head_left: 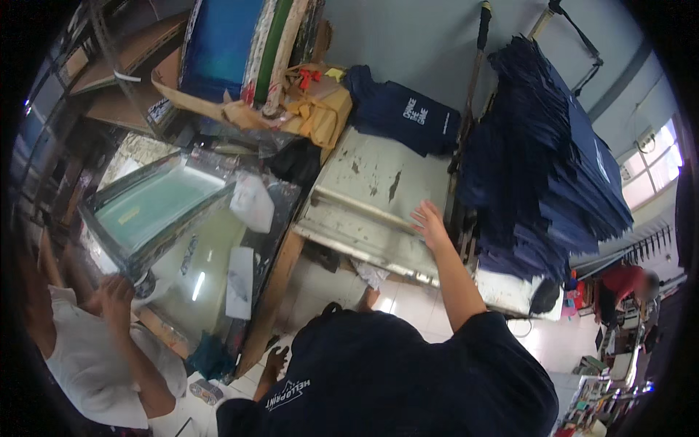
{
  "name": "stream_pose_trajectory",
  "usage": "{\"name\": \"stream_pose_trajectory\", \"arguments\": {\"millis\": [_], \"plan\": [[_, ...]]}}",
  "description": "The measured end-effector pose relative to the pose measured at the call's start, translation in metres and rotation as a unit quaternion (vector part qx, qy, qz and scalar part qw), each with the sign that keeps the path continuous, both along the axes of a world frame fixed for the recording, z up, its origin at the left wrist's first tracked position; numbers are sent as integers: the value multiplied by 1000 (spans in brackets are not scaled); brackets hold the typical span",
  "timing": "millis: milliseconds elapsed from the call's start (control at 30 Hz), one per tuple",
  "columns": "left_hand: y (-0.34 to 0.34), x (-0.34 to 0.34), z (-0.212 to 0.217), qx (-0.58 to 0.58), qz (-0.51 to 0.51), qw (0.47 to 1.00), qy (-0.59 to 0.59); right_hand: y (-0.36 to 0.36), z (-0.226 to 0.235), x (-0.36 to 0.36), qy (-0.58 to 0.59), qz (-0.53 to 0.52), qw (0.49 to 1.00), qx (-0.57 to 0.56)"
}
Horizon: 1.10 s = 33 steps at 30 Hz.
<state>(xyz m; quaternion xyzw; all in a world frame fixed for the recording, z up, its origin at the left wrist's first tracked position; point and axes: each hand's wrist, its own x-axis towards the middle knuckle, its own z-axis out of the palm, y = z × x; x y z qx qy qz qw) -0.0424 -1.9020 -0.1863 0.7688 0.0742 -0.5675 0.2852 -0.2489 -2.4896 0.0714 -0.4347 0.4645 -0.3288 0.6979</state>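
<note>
Contact confirmed: my right hand (pixel 429 224), fingers spread wide and holding nothing, rests flat on the worn metal table (pixel 371 191) at frame centre, beside the navy shirt stack (pixel 542 160). My left hand (pixel 275 362), lower centre, hangs loosely open, apparently empty. Next move, I judge, calls for reaching right to the stack.

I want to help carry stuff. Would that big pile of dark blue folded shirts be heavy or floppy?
Probably heavy: the pile of dark blue folded shirts stands tall with many layers. Likely floppy too, since its cloth edges droop. Pushed, it might slump, as it leans.
</note>
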Motion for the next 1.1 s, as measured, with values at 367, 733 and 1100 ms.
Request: {"name": "stream_pose_trajectory", "arguments": {"millis": [367, 733, 1100], "plan": [[-111, -67, 151, -122, 287, 933, -181, -267, -83, 96, -11, -246, 963, 107], [-422, 62, 300, -394, 83, 877, -263, -334, -35, 150, 239, -449, 842, 183], [-801, 108, 320, -392, -450, 546, -588, -339, 16, 206, 260, -476, 838, -56]]}}
